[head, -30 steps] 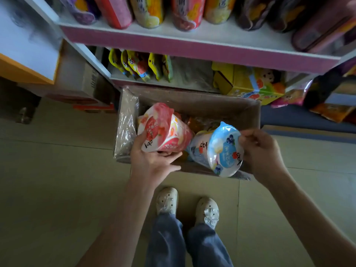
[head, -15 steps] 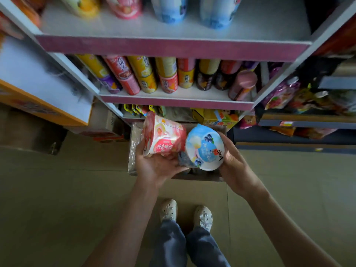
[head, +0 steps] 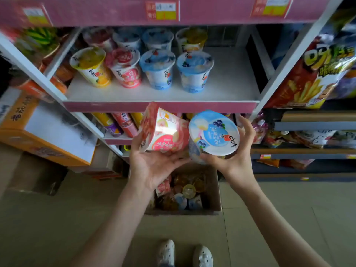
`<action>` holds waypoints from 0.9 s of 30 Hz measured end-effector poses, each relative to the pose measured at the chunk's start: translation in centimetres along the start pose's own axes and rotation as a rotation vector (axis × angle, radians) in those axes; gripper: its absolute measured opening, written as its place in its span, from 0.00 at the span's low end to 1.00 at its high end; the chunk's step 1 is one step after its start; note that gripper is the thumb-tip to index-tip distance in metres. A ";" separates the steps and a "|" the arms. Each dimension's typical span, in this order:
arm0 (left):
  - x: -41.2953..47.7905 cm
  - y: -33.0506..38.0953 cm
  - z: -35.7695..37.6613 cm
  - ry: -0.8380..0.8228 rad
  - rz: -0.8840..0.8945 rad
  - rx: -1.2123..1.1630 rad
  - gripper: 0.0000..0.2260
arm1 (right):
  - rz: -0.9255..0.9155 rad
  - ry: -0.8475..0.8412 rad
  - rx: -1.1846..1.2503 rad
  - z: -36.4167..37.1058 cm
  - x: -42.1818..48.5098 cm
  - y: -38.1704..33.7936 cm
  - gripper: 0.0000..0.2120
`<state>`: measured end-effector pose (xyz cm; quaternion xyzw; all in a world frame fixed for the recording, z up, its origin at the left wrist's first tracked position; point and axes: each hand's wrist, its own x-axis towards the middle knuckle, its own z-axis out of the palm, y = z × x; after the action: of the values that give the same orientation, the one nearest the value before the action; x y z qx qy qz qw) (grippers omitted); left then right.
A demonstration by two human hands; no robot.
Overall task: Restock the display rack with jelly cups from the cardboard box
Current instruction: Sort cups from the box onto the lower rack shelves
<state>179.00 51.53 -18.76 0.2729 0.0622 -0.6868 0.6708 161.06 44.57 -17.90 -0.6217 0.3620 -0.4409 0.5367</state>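
The left hand [head: 154, 166] lay palm up, its thumb and fingers cupped round a pink cup [head: 165, 132] tipped on its side. The right hand [head: 238, 158] gripped a blue cup [head: 213, 132], fingers curled over its far rim, lid facing the camera. Both cups were side by side just below the front edge of the shelf [head: 231, 87], where more cups [head: 158, 70] stood in rows. Under the hands the box [head: 216, 189] sat open on the floor [head: 57, 228], with cups inside.

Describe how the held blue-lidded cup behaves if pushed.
The blue-lidded cup narrows toward its base, like those on the shelf, so it probably tips if nudged high. On its side it would likely roll. Its glossy lid looks slippery.
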 end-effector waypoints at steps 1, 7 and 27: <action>0.0 0.6 0.7 0.013 0.024 0.032 0.33 | 0.004 0.020 0.016 -0.3 0.5 -0.5 0.49; 1.2 4.8 5.6 0.059 0.065 0.271 0.31 | 0.022 0.083 0.055 -1.9 5.6 -2.5 0.47; 8.7 10.1 10.7 0.162 0.164 0.635 0.21 | 0.027 0.318 -0.206 -2.8 22.8 5.1 0.54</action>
<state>185.94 38.03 -10.92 0.5262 -0.1239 -0.5917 0.5980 166.56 21.72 -19.17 -0.5909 0.4938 -0.4872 0.4120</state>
